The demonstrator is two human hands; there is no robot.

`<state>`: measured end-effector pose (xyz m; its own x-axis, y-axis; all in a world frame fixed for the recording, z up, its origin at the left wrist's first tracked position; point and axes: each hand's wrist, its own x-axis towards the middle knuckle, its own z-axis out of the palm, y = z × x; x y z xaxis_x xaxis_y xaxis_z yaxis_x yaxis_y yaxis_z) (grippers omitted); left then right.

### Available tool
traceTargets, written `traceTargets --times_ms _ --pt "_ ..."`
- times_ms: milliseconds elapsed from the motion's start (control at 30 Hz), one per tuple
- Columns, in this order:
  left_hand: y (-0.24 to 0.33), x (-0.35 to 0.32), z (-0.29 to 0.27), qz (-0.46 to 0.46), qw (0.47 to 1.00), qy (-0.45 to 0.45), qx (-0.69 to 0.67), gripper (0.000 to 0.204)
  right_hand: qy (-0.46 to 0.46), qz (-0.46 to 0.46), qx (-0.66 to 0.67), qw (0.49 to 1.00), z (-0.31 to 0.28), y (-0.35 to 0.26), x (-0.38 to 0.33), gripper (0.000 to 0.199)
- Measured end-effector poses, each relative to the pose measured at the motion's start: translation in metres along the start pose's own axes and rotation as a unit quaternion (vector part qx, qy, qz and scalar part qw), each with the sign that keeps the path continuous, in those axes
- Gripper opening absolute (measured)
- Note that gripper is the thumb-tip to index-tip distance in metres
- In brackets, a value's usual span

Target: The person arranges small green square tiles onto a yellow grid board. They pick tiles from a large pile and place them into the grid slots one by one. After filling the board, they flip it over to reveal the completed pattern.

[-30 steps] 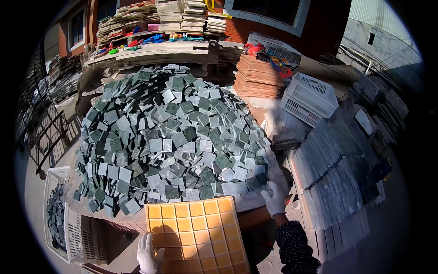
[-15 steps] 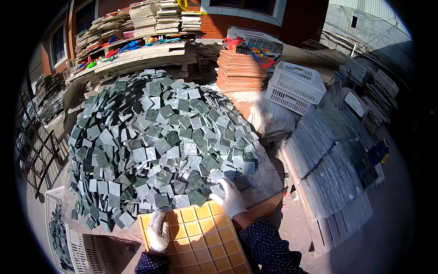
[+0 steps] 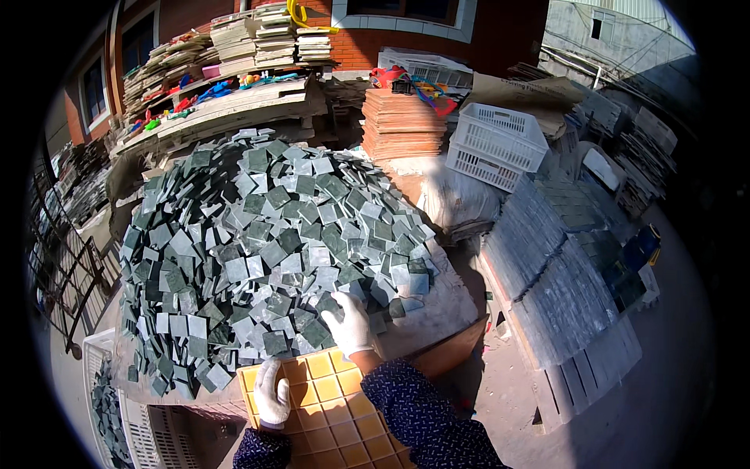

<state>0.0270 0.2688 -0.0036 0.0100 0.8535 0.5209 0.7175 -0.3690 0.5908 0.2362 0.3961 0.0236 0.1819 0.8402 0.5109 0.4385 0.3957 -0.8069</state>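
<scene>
A yellow tray (image 3: pixel 319 414), divided into square cells, lies in front of me at the lower middle. My left hand (image 3: pixel 271 393), in a white glove, is closed over the tray's far left part. Beyond the tray rises a large heap of square green-grey stone tiles (image 3: pixel 293 240). My right hand (image 3: pixel 349 323), also gloved in white, reaches over the tray's far right corner to the near edge of the heap. Its thumb and fingers are apart, close to a dark tile (image 3: pixel 329 302); whether they touch it I cannot tell.
The heap lies on a pale tabletop (image 3: pixel 445 309). White crates (image 3: pixel 160 438) with tiles stand at the lower left. To the right, rows of stacked tiles (image 3: pixel 570 313) lie on a pallet. Behind are stacked white crates (image 3: pixel 500 141), reddish sheets (image 3: pixel 402 123) and piled boards (image 3: pixel 262 98).
My right hand has moved left along the near edge of the heap, and its sleeve now covers the tray's right side. My left hand stays on the tray. The view has shifted slightly.
</scene>
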Motion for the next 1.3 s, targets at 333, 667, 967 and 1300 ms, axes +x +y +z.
traceTargets --times_ms 333,667,967,1300 --pt "-0.001 0.0 0.003 0.011 0.999 0.038 -0.008 0.043 -0.05 0.045 -0.432 0.899 -0.113 0.049 0.01 0.043" --pt "0.006 0.006 -0.003 0.02 1.0 0.024 -0.006 0.035 -0.178 0.116 -0.379 0.901 -0.149 0.076 0.025 0.04" --pt "0.055 -0.015 0.013 -0.177 0.943 0.006 -0.282 0.051 -0.106 -0.069 -0.157 0.98 -0.063 0.019 -0.048 0.031" --pt "0.083 -0.076 0.001 -0.339 0.821 0.004 -0.46 0.028 -0.056 -0.037 -0.384 0.921 -0.142 0.085 -0.022 0.031"
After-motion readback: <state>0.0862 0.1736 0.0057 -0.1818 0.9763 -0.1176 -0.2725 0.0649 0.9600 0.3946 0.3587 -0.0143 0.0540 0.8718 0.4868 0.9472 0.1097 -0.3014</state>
